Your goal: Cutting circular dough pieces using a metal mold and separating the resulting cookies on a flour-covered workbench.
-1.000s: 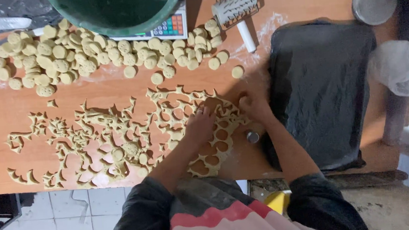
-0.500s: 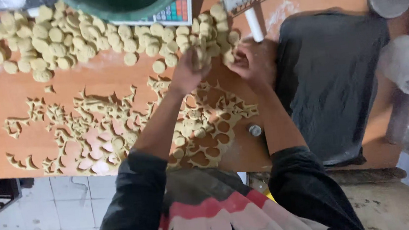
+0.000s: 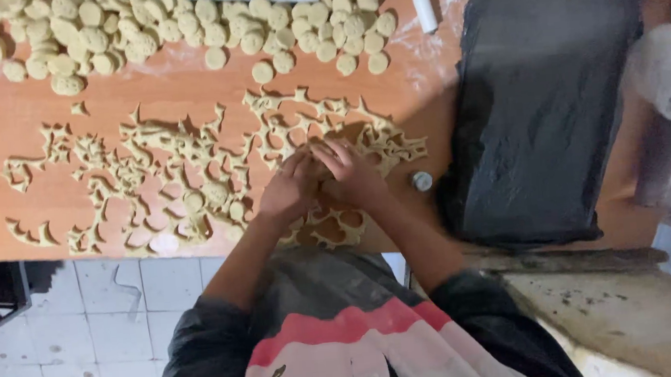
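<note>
Both hands, left point(image 3: 291, 188) and right point(image 3: 350, 171), press together, gripping dough scraps point(image 3: 187, 157) (cut rounds point(image 3: 176, 28) beyond).

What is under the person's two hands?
Both hands, left hand and right hand, press together on the holey dough sheet lying on the orange table. Anything beneath the palms is covered.

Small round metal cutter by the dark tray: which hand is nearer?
Right. The right hand lies on the dough scraps just beside the cutter, apart from it. The left hand sits on the right hand's far side, further off.
</note>
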